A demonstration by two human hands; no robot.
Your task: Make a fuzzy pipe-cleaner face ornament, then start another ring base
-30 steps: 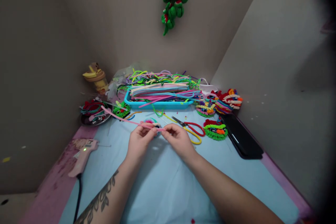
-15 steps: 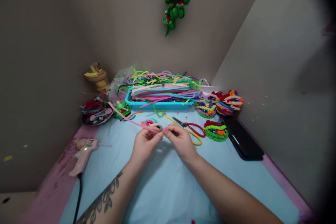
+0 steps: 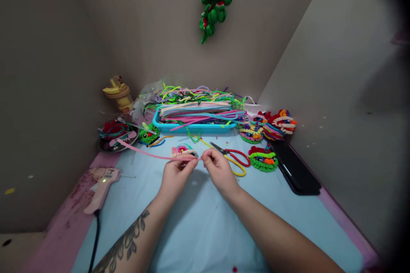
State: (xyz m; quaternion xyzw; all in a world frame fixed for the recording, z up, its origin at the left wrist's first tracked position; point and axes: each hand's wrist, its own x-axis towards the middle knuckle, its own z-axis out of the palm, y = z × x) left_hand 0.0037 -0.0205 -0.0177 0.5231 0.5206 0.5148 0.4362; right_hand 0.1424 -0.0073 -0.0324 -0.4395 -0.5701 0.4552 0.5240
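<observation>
Left hand (image 3: pixel 177 175) is pinching a pink stem (image 3: pixel 145 153), right hand (image 3: pixel 221 173) fingers pinched at its end. Scissors (image 3: pixel 226 152) are lying just beside the right hand.

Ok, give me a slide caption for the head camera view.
Left hand and right hand pinch a pink pipe cleaner, scissors and blue tray beyond.

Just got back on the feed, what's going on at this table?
A person holds a pink pipe cleaner in both hands: the left hand grips it, a long end trailing leftward, and the right hand pinches it close by. Scissors lie beside the right hand; a glue gun rests at left, green light showing.
</observation>
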